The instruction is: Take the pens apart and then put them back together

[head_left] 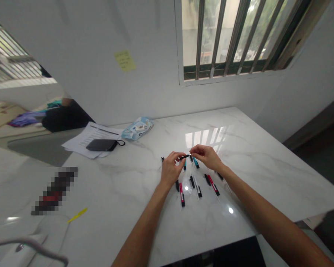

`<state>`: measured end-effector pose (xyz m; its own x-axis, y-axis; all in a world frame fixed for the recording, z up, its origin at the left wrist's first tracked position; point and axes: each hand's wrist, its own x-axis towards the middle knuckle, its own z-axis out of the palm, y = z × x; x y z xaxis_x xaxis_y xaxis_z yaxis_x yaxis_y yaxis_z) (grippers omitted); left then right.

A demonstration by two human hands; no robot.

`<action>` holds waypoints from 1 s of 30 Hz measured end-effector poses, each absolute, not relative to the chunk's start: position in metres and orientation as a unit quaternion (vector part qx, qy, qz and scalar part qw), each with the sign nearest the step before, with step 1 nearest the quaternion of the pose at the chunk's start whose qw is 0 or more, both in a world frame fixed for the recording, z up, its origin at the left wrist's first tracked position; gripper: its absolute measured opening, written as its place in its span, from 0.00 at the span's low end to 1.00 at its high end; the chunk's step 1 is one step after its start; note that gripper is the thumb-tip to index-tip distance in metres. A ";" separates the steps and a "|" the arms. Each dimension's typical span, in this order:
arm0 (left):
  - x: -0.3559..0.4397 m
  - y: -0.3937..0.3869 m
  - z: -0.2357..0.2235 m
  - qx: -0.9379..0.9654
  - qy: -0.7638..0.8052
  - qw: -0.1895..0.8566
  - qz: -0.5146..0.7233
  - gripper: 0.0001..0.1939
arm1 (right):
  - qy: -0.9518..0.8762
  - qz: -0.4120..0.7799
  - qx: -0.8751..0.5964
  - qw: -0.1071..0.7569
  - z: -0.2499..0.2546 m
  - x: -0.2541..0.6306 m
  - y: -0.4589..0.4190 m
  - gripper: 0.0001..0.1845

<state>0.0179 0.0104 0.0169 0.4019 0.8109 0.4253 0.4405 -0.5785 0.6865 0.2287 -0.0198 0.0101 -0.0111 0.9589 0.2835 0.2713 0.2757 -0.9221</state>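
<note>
My left hand (172,170) is closed in a pinch around a slim black pen part (184,157), held a little above the table. At that part's far end, my right hand (208,157) has thumb and finger pinched together over a small pale tip that is too small to name. Under the hands lie teal-and-black pen barrels (196,162). Nearer to me are a red-and-black barrel (182,194), a clear-and-black barrel (197,186) and another red barrel (213,185). Black caps (192,181) lie beside them, with thin clear pieces.
Printed papers (85,139) with a black power bank (101,145) on top lie at the back left, beside a blue-white packet (138,128). A yellow pen (78,215) rests at left, near a grey cable (30,243). A dark object (233,254) sits at the front edge.
</note>
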 end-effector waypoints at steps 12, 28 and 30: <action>0.019 0.008 0.020 0.799 0.385 0.252 0.388 0.07 | -0.634 0.323 -0.500 0.494 0.008 0.228 -0.020 0.11; 0.020 0.005 0.022 0.799 0.378 0.265 0.385 0.06 | -0.678 0.303 -0.525 0.416 0.014 0.234 -0.022 0.18; 0.021 0.005 0.021 0.800 0.374 0.267 0.386 0.06 | -0.688 0.290 -0.528 0.403 0.014 0.234 -0.022 0.21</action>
